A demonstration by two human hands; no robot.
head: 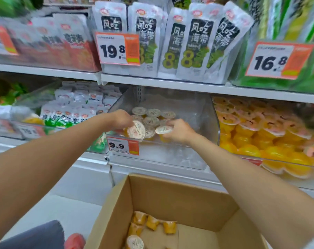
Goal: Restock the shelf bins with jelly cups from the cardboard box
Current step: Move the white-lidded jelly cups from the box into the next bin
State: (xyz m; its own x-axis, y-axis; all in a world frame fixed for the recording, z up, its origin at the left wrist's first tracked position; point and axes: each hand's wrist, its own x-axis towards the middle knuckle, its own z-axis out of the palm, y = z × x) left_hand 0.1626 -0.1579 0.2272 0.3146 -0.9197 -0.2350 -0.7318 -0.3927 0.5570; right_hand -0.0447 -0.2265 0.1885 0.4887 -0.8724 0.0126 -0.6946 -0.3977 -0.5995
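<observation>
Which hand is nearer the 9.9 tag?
Left. The left hand, gripping a cup, is just above the 9.9 tag; the right hand, gripping another cup, is off to its right.

Left upper tag [117,48] reads 19.8, right upper tag [278,60] 16.8, bin tag [123,146] 9.9; pouches [197,42] carry 风吃海带 and 8.

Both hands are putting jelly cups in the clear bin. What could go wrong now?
1. The left hand holds a tilted cup right at the low front edge of the clear bin. It might slip out, probably toward the cardboard box below.
2. The right hand grips a second cup close against the standing cups. A nudge could knock them over.
</observation>
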